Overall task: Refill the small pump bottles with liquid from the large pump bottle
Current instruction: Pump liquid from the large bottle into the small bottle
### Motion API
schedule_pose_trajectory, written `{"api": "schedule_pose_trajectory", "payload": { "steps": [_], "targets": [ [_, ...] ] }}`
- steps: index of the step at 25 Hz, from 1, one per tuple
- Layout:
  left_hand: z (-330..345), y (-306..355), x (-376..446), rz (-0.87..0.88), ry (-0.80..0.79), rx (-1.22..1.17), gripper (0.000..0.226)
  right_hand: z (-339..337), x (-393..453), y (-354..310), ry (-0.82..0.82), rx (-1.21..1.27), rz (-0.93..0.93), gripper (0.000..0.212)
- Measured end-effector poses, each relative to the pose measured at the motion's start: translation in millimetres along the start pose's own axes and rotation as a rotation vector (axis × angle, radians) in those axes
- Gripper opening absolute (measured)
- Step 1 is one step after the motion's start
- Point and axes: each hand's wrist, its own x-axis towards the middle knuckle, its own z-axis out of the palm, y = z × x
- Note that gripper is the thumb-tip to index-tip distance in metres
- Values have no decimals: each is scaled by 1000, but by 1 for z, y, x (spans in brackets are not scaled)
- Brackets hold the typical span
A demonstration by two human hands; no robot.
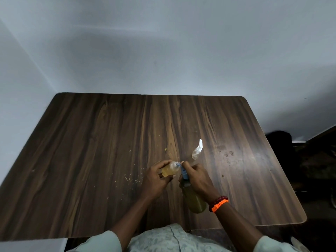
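Head view: left hand (154, 180) grips a part-filled small pump bottle (170, 170) above the worktop (91, 142); right hand (197, 176) clasps the large pump bottle (195, 200), finger on its blue pump head (184, 172). Keep spout over the opening, pressing gently.

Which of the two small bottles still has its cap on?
The small clear bottle standing alone beyond the hands: white cap on. The small bottle in the left hand is open.

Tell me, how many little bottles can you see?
2. One small clear plastic bottle with yellowish liquid is tilted in the left hand. One small clear bottle with a white pump top stands on the brown wooden table behind the hands. None seems hidden.
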Motion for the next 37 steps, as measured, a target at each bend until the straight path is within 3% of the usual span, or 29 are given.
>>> {"api": "schedule_pose_trajectory", "payload": {
  "steps": [5, 7, 10, 16, 20, 27, 33, 37],
  "targets": [
    [-1, 3, 0, 9, 19, -8, 51, -1, -4, -4, 12, 36, 4, 62],
    [0, 2, 1, -3, 11, -16, 51, -1, -3, -2, -6, -16, -31, 46],
    [0, 1, 1, -18, -3, -11, 53, -2, 0, 0, 12, 16, -20, 41],
    [0, 1, 3, -7, 18, 2, 52, -2, -1, -1, 9, 56, 7, 58],
    [-1, 1, 4, -5, 0, -1, 52, -2, 1, -3, -3, 44, -31, 46],
    [-1, 1, 6, 13, 30, 21, 51, -2, 3, -3, -18, 113, 13, 76],
    [0, -1, 8, 1, 13, 22, 55, -1, 8, 0, 3, 65, -3, 40],
    [0, 0, 9, 7, 25, 8, 53, -2, 9, 1, -32, 129, 11, 74]
  ]
}}
